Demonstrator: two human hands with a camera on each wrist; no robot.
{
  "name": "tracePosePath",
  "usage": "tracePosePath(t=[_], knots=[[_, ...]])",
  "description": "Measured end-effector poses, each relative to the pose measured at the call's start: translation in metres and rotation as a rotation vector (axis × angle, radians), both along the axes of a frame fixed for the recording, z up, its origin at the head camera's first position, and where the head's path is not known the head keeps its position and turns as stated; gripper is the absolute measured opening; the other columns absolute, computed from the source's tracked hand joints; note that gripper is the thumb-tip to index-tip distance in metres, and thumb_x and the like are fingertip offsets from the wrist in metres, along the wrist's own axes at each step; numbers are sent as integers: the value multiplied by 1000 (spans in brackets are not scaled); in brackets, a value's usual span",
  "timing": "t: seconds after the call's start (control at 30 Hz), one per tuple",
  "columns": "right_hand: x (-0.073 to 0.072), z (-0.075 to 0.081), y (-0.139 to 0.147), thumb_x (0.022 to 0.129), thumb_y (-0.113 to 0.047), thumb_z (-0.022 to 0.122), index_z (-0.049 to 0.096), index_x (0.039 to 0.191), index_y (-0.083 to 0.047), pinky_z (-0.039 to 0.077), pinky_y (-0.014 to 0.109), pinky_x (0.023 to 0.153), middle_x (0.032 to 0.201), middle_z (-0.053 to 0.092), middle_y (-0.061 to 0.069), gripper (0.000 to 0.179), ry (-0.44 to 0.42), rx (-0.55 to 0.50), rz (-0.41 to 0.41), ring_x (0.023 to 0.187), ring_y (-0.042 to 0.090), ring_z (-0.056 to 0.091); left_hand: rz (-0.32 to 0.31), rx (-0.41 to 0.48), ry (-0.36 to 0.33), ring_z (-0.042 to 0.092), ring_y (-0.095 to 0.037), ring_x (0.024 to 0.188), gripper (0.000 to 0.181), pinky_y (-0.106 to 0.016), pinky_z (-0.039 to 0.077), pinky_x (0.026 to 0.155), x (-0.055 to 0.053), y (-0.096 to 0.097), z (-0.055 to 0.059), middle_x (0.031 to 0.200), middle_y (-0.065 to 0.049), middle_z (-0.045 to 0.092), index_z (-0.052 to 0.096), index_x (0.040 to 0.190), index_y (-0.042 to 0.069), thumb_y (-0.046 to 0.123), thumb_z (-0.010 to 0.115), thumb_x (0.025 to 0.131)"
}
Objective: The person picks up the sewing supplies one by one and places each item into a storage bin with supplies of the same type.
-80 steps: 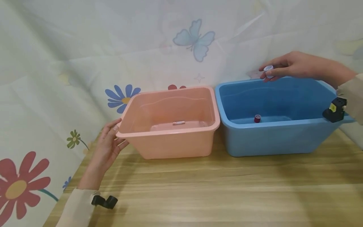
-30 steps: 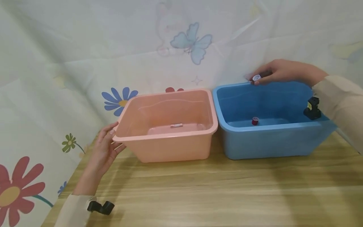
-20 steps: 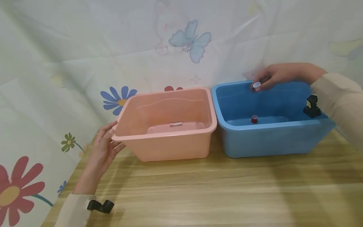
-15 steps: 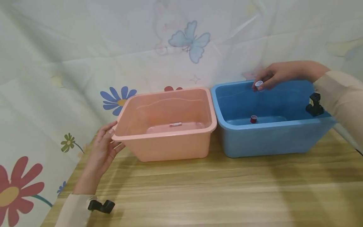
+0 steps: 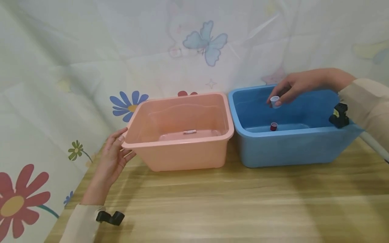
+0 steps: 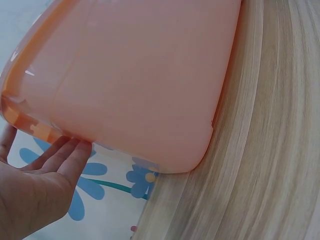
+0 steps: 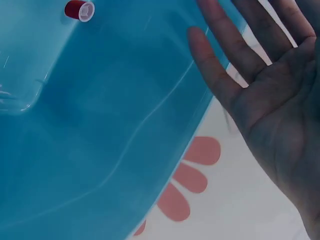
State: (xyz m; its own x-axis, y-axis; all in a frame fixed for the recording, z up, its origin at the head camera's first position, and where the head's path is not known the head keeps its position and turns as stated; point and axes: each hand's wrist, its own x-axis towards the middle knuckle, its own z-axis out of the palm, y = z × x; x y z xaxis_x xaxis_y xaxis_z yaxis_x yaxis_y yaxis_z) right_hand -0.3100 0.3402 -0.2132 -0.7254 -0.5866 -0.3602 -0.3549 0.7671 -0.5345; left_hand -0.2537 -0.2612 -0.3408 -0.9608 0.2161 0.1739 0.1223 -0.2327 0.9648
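Observation:
My right hand (image 5: 293, 88) pinches a small white cylinder (image 5: 275, 102), hollow at its end like a thread spool, over the blue tub (image 5: 301, 148). The white piece is out of sight in the right wrist view. A small red cylinder (image 7: 78, 10) with a white end lies on the blue tub's floor. On the left, my left hand (image 5: 113, 158) holds the left rim of the pink tub (image 5: 182, 157), thumb at the edge and fingers beneath. Inside that tub rests a small, flat, pale bundle (image 5: 189, 132), too small to make out.
Both tubs stand side by side, rims almost touching, on a wood-grain table (image 5: 212, 206). Behind them hangs a pale cloth (image 5: 146, 40) printed with flowers and a butterfly. Black wrist cameras sit on both sleeves.
My right hand has moved left and lowered the white cylinder from above the blue tub's far rim to below it. My left hand keeps its hold on the pink tub.

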Motion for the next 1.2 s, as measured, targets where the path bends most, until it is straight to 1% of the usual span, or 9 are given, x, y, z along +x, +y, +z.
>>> tracePosePath(t=[0.17,0.27,0.47,0.63,0.8,0.93,1.03,1.1,1.2], knots=[[1,0,-12,92,-33,61,56,131,-13,51,42,91,127,60,8,44,10,-17,10,114,23,58,2,-3,-20,65,-19,100,43,-34,54,84,0,-3,0,134,-12,42,32,141,15,24,45,101],[0,-2,-14,92,-33,61,55,132,-11,50,41,92,128,59,7,45,-7,-21,7,113,22,59,3,-7,-33,65,-19,99,42,-34,54,83,1,-2,-2,134,-12,42,33,141,16,24,45,101],[0,1,-12,95,-32,57,55,132,-11,49,41,93,131,57,10,43,-24,-26,22,116,23,57,5,-5,-19,65,-19,100,43,-35,54,83,-1,-1,-1,134,-12,42,33,141,15,24,44,101],[4,9,-13,95,-34,57,54,132,-12,51,40,91,129,59,8,44,53,-5,14,113,23,59,10,-32,-12,65,-19,100,44,-35,54,84,-5,-2,1,134,-13,42,32,142,15,25,45,101],[18,19,-17,93,-37,59,58,127,-15,51,43,90,124,62,5,41,241,25,-10,111,23,60,12,-37,-11,65,-19,102,44,-35,54,85,-6,-4,-1,135,-12,42,32,142,15,25,45,101],[42,23,-26,93,-34,60,61,123,-17,51,45,90,121,63,4,35,461,45,-32,111,24,60,16,-15,-17,65,-19,101,43,-35,54,85,-8,-5,-5,134,-11,43,32,142,16,24,43,102],[67,17,-34,93,-26,62,62,122,-17,54,45,82,120,64,8,31,667,40,-69,104,27,64,14,1,-19,64,-19,101,43,-35,53,85,-10,-5,-6,134,-11,42,30,143,17,23,41,102],[88,8,-39,91,-21,65,63,122,-17,55,37,67,117,65,9,31,809,9,-116,80,23,67,11,2,-13,64,-19,103,44,-35,53,87,-12,-3,-4,135,-11,42,29,144,18,24,40,102],[124,-16,-48,85,-14,71,62,122,-16,54,41,67,118,65,10,39,970,-45,-184,84,25,65,15,-26,13,61,-20,109,44,-34,51,90,-13,1,-2,138,-13,39,27,145,19,26,39,103]])
